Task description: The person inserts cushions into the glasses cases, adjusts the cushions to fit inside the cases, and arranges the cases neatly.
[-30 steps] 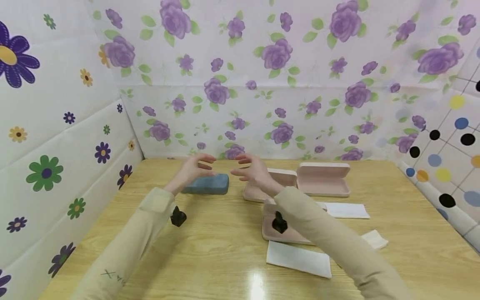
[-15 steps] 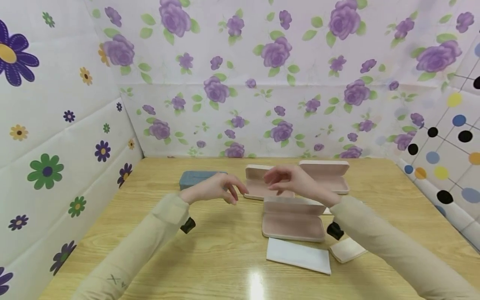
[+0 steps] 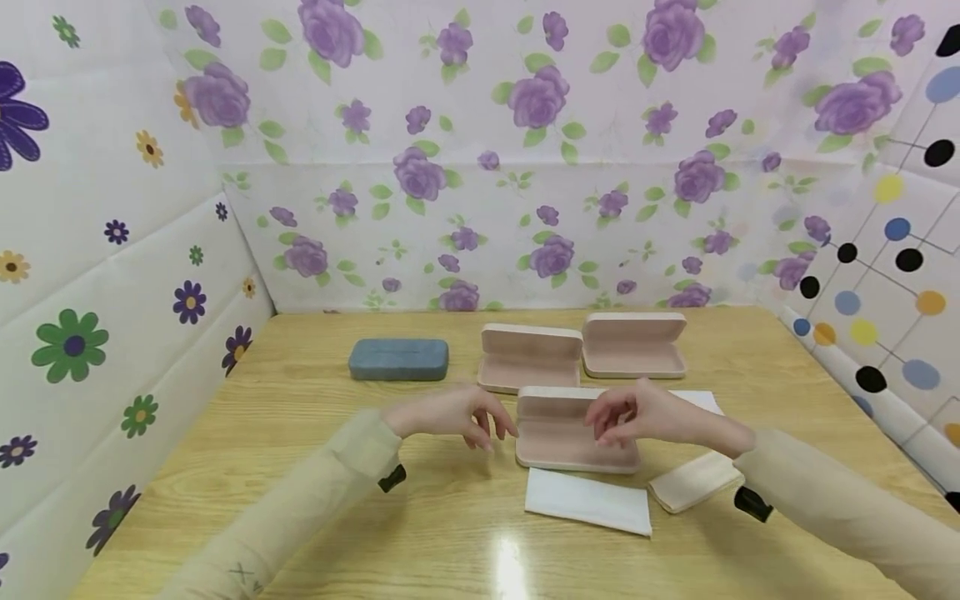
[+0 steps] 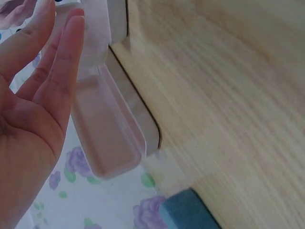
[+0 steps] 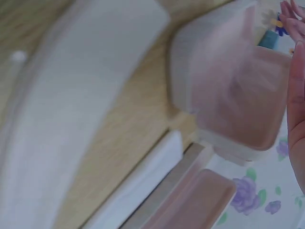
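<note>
An open pink eyeglass case (image 3: 555,446) lies near the middle of the table, its lid raised at the back. Just left of it hovers my left hand (image 3: 459,414), fingers loosely bent and holding nothing. My right hand (image 3: 651,417) is over the case's right end, fingers relaxed and apart from the thumb; it overlaps the lid in the head view. Directly in front of the case lies a folded white cloth (image 3: 588,502). The right wrist view shows the edge of my right hand (image 5: 296,119) beside the open case (image 5: 243,95).
Two more open pink cases (image 3: 528,371) (image 3: 635,357) stand side by side behind. A closed blue eyeglass case (image 3: 399,360) sits at the back left. A cream folded cloth (image 3: 693,482) lies at right, with another white cloth (image 3: 701,400) behind it. Flowered sheets (image 3: 480,200) wall the table.
Both hands have moved from near the blue case toward the front and right, to the front pink case. The head view has shifted slightly. The cases and cloths stay in place.
</note>
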